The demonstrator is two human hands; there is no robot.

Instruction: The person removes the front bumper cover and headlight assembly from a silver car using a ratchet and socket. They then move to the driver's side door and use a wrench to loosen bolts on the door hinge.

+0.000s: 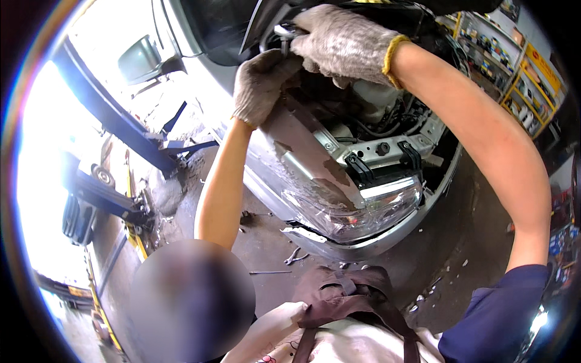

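A metal tool [285, 30] with a silver head is gripped by the gloved right hand [339, 48], above the inner fender edge of the open engine bay [378, 118]. The gloved left hand [261, 85] is curled just below the tool head; whether the shaft is gripped by it cannot be told. A headlight [369, 212] is seated at the car's front corner.

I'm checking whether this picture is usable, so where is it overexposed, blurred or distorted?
Head view: glare whites out the left background around the blue metal lift post; head view: a smooth round blur sits at lower left; head view: the yellow-framed metal shelving looks slanted near the fisheye's right edge; head view: the clear plastic headlight carries bright reflections.
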